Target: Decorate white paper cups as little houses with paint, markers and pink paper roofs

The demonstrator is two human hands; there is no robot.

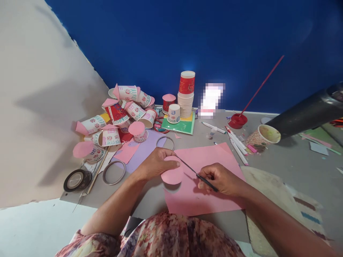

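At the centre of the frame, my left hand (157, 163) is pinching a round pink paper disc (172, 174) while my right hand (220, 178) is gripping thin black scissors (197, 174) over the pink paper sheet (211, 185) on the grey counter (281, 157).

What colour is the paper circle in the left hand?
Pink, seen in the head view: paper circle.

A pixelated patch (211, 100) blotted out whatever stood by the blue wall. The right hand (218, 179) covered the scissors' (197, 174) handles. The black tube (308, 112) ran off the right edge.
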